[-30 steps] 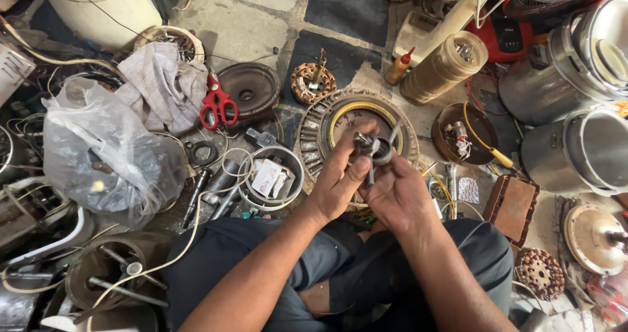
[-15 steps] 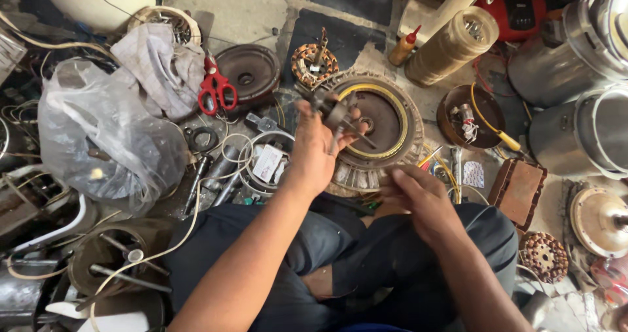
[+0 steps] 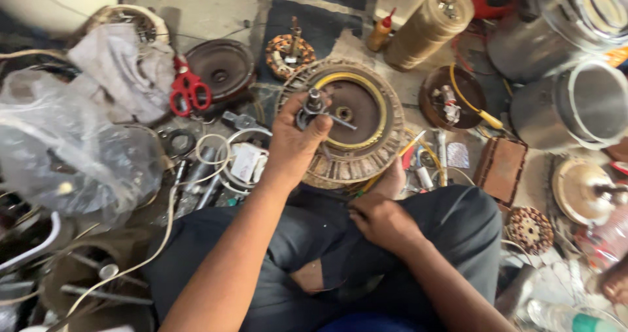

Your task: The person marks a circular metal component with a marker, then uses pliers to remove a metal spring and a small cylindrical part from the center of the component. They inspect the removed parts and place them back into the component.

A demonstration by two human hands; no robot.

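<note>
plastic bag [image 3: 72, 155] contents blurred, steel pot [image 3: 589, 103] cut off at edge

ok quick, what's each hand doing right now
left hand: closed on a small metal shaft part
right hand: holds nothing, resting on the lap

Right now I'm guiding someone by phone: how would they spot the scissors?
Start at the big round ribbed motor housing with the yellow ring before the seated person. Look left past the dark round metal cover. The red-handled scissors lie beside it against grey cloth, the only bright red tool there.
</note>
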